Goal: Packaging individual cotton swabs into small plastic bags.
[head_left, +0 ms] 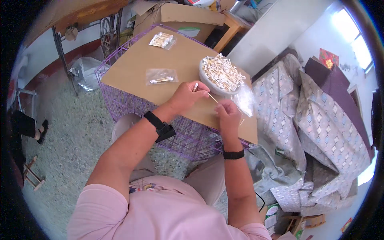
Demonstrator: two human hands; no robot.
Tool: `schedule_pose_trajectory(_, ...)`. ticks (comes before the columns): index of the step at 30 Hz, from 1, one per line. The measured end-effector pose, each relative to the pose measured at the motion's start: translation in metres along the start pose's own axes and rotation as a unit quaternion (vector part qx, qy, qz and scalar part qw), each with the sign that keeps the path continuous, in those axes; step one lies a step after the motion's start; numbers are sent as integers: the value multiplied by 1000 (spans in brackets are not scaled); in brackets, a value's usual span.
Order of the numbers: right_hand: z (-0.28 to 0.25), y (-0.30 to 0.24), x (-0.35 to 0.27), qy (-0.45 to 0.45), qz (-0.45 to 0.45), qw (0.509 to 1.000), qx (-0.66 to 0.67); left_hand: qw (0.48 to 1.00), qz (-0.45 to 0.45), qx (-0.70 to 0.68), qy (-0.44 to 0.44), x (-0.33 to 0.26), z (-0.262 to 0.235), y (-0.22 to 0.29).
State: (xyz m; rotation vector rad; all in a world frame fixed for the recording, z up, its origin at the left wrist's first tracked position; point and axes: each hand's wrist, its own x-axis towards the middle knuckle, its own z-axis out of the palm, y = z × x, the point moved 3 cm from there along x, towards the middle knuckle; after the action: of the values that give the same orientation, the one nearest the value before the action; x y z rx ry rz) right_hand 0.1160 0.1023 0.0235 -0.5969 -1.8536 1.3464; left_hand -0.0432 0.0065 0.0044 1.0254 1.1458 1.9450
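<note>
My left hand (189,96) is closed around cotton swabs over the near part of a cardboard sheet. One white swab tip (195,87) sticks up between its fingers. A thin swab stick (213,97) runs from the left fingertips to my right hand (229,114), whose fingers are pinched at its other end. Just beyond both hands stands a round bowl (204,75) heaped with loose cotton swabs (224,72). To the left lies a clear bag with a few swabs (162,79), and farther back a fuller bag of swabs (162,40).
The cardboard sheet (132,66) rests on a purple wire cage (120,98). Clear plastic bags (246,101) lie right of the bowl, and a loose swab (241,122) is beside my right hand. Fabric-covered furniture (324,116) stands at right. Another person's foot (41,132) shows at left.
</note>
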Motion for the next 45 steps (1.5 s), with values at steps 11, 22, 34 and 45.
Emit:
schedule_pose_trajectory(11, 9, 13, -4, 12, -38, 997, -66, 999, -26, 17, -11, -3, 4, 4)
schedule_pose_trajectory(22, -3, 17, -9, 42, -33, 996, 68, 978, -18, 204, -44, -4, 18, 4)
schedule_pose_trajectory(34, 1, 9, -11, -42, -44, 995, 81, 895, 87, 425, -105, -9, 32, 13)
schedule_pose_trajectory(45, 9, -2, -16, -32, -84, 990, -104, 991, -43, 122, -23, -10, 22, 15)
